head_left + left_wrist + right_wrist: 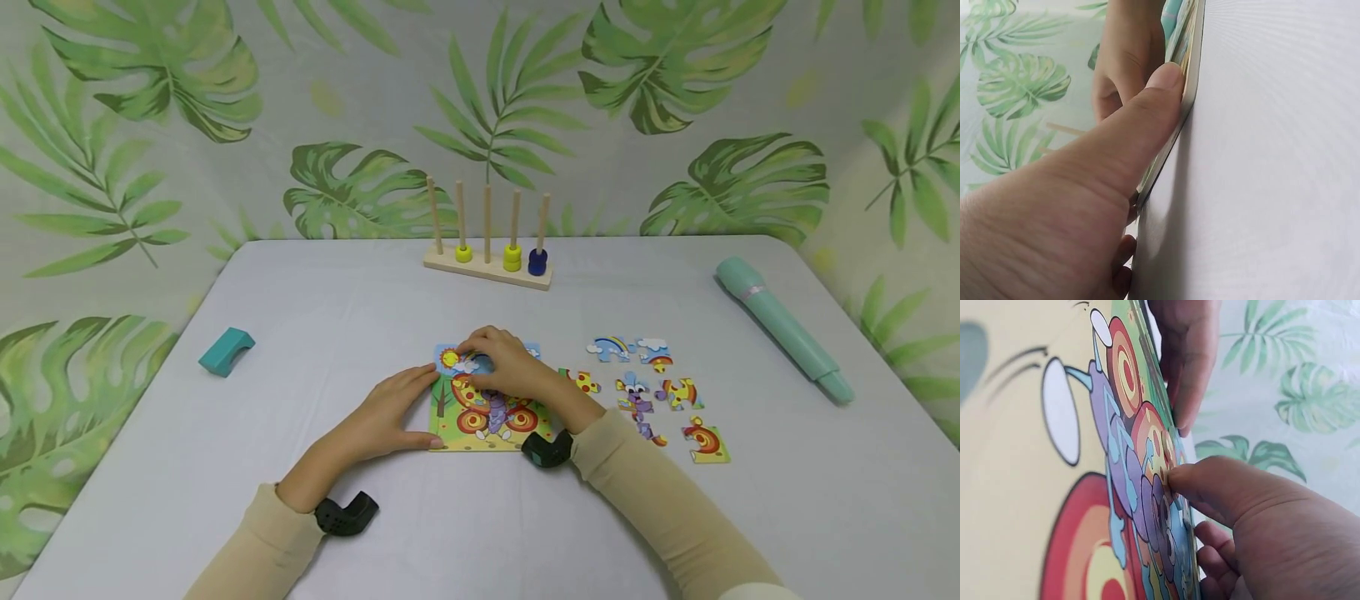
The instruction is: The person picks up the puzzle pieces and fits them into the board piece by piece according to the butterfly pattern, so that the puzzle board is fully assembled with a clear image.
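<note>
A puzzle board (457, 437) with a butterfly picture lies flat on the table. My left hand (386, 417) rests along its left side, fingers at the upper part of the edge and thumb (1163, 78) on the lower rim. Over the upper part of the board, my right hand (506, 367) is curled, its thumb (1197, 478) and fingers pinching a puzzle piece (1167, 447) against the picture. That piece is mostly hidden by the hand. To the right lie several loose pieces, among them a rainbow piece (611, 348) and a red-and-yellow corner piece (705, 442).
A wooden peg stand (487, 268) with yellow and dark blue rings is at the table's back. A turquoise block (227, 352) lies at the left, and a mint-green microphone-shaped object (787, 329) at the right. Leaf-patterned cloth (360, 108) hangs behind the table.
</note>
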### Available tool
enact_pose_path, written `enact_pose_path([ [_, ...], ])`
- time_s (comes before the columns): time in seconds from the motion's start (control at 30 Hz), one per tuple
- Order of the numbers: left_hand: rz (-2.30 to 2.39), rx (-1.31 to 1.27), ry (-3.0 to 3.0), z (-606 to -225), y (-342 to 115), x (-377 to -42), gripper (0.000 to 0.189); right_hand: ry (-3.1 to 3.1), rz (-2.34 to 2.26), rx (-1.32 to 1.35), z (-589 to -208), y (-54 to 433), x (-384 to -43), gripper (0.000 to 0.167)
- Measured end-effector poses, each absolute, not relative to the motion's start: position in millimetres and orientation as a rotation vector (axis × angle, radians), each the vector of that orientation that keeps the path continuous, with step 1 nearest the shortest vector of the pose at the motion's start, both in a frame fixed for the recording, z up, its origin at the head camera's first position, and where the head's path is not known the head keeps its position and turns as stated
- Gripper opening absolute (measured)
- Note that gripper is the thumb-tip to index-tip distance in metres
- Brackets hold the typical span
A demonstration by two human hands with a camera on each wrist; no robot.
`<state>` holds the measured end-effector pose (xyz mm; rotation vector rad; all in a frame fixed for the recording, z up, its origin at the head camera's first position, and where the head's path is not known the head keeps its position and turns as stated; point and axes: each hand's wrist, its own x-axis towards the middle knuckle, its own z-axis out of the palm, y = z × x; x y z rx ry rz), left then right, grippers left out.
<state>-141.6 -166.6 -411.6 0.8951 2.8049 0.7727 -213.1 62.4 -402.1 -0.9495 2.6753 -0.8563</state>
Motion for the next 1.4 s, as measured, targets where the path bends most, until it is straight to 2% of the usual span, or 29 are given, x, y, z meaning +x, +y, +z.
enact_pose_path([
  [0.4, 0.740, 0.909, 2.795, -409, -167, -146, 0.096, 2.692, -0.849, -0.958, -399, 61, -212, 0.040],
  [0.73, 0.655, 0.900, 2.738, -402, -166, -158, 0.105, 2.685, -0.871, -0.947, -401, 58, -213, 0.038],
  [0.97, 0.650, 0.903, 2.722, -403, -165, -160, 0.105, 2.608, -0.915, -0.904, -386, 64, -209, 0.049],
  [1.2, 0.640, 0.888, 2.732, -406, -165, -160, 0.106, 2.587, -1.140, -0.898, -351, 93, -202, 0.053],
  [1.4, 0.619, 0.870, 2.741, -407, -165, -161, 0.106, 2.695, -1.277, -0.916, -342, 137, -201, 0.056],
])
